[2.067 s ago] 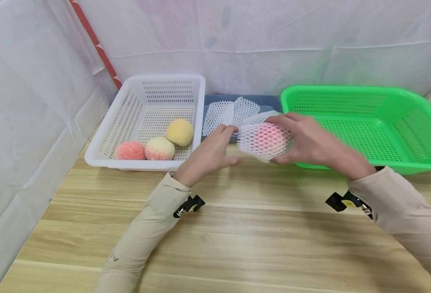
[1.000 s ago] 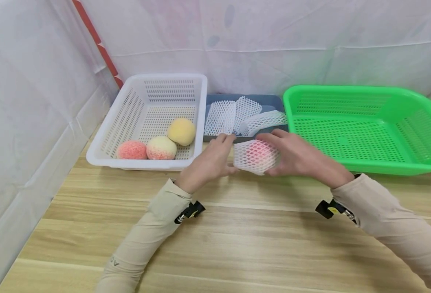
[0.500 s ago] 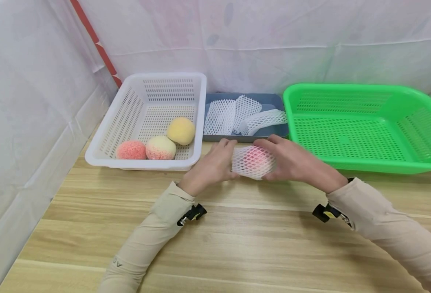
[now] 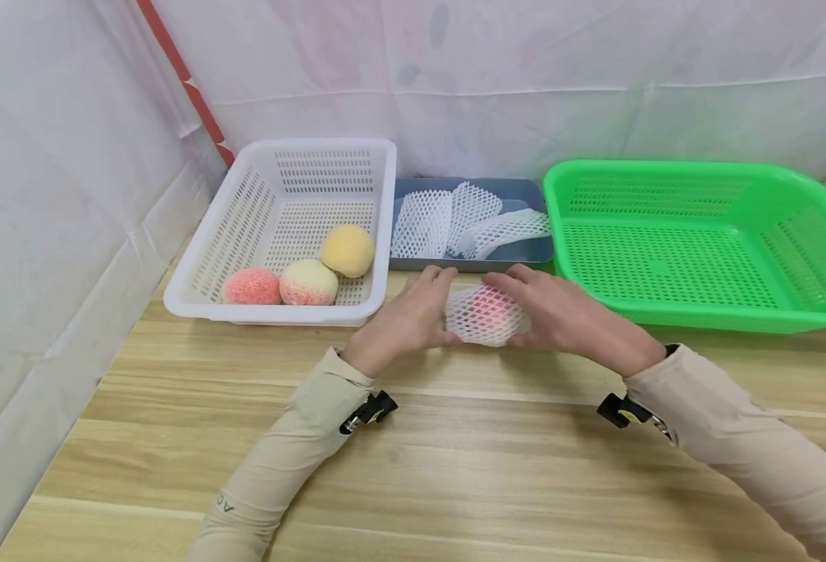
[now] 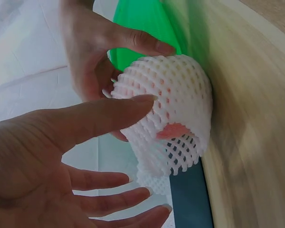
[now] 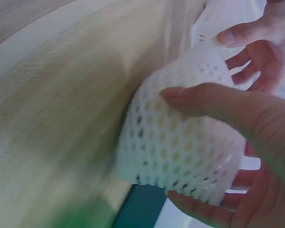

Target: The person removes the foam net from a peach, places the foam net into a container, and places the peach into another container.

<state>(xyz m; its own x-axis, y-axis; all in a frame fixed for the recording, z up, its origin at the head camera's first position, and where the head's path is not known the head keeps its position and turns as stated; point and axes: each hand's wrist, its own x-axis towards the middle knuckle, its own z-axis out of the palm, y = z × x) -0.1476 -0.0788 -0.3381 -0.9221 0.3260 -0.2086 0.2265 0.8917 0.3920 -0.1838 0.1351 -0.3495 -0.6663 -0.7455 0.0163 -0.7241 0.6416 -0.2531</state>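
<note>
A pink peach (image 4: 489,311) sits inside a white foam net sleeve (image 4: 464,315) above the wooden table, near its middle. My right hand (image 4: 557,312) grips the sleeved peach from the right, thumb across the mesh in the right wrist view. At the sleeve's other end, my left hand (image 4: 409,321) has its thumb against the mesh and its fingers (image 5: 109,202) loosely spread. Through the sleeve's open end (image 5: 173,130) some red skin shows in the left wrist view. Whether the sleeve touches the table cannot be told.
A white basket (image 4: 279,314) at the left holds a red peach (image 4: 251,287), a cream-and-red peach (image 4: 308,282) and a yellow peach (image 4: 347,250). Behind the hands, a grey-blue tray (image 4: 469,265) carries several foam sleeves (image 4: 423,225). A green basket (image 4: 701,312) stands at the right.
The right hand has brought the sleeved peach left and toward me, away from the tray. My left hand has shifted slightly nearer me. In the last half second little has moved.
</note>
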